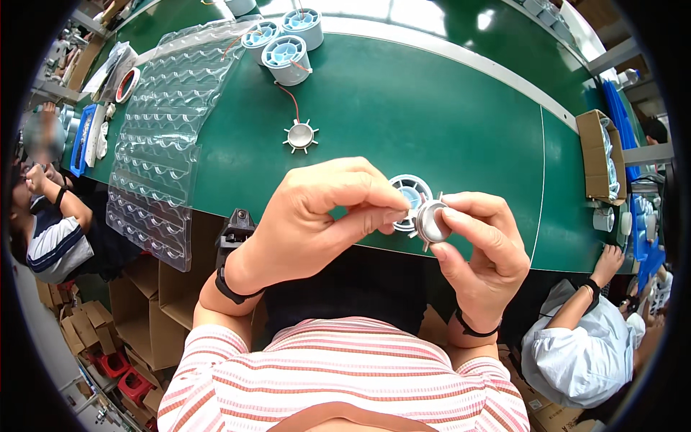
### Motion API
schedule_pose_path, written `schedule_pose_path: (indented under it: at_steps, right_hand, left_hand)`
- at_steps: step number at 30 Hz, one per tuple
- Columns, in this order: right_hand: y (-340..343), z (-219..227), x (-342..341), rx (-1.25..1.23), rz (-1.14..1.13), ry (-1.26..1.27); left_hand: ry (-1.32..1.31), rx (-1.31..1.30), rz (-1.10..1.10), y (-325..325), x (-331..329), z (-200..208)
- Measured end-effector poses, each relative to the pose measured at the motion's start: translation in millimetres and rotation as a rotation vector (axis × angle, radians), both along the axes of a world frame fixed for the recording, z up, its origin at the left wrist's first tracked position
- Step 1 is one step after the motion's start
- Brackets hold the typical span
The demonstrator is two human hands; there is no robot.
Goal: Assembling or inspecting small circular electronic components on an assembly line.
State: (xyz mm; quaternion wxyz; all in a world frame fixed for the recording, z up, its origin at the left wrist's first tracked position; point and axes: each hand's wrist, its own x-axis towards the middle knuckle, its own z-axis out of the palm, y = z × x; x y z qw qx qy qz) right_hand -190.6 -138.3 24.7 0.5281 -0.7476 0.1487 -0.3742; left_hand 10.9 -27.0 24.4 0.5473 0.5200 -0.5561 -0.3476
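Between the thumb and fingers of my right hand (pixel 489 241) is a round silver metal cup with short prongs (pixel 433 223) around its rim, tilted on edge. My left hand (pixel 327 212) is closed in a pinch right beside the cup's left edge. Whatever lies between its fingertips is too small to make out. Just behind the fingertips is a round white and light-blue spoked housing (pixel 412 189), partly covered by my left hand. Farther off on the green table, a similar pronged metal cup (pixel 301 135) lies flat, joined by a red wire to a group of housings.
Several grey cylindrical housings with blue spoked tops (pixel 285 54) stand at the back. Clear plastic trays (pixel 162 122) overhang the table's left front edge. A cardboard box (pixel 603 158) is at the right. Co-workers sit on both sides, one with a hand (pixel 608 263) at the table's right edge.
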Motion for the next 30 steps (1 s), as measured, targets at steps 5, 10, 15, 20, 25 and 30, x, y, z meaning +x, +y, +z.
schedule_pose_path:
  at_steps: [5,10,15,20,25,30]
  right_hand:
    - [-5.2,-1.7,8.3,-0.162,-0.067,0.141]
    - [-1.2,-4.7,16.1,-0.171,-0.066,0.223]
    - [2.7,-2.1,17.1,-0.271,-0.098,0.289]
    - [4.8,1.3,19.0,-0.298,-0.094,0.314]
    - [0.9,-0.8,14.8,-0.403,-0.098,0.369]
    - [-0.1,-2.0,12.8,-0.677,-0.14,0.422]
  left_hand:
    - [-0.011,0.006,0.208,-3.0,-7.5,-26.5]
    - [0.165,0.073,0.332,3.3,-19.4,-36.2]
    - [0.271,0.169,0.303,1.7,-21.8,-44.0]
    - [0.266,0.176,0.255,5.0,-27.1,-47.8]
    - [0.176,0.098,0.223,4.7,-24.2,-53.1]
    - [0.197,0.083,0.214,4.6,-24.6,-54.4]
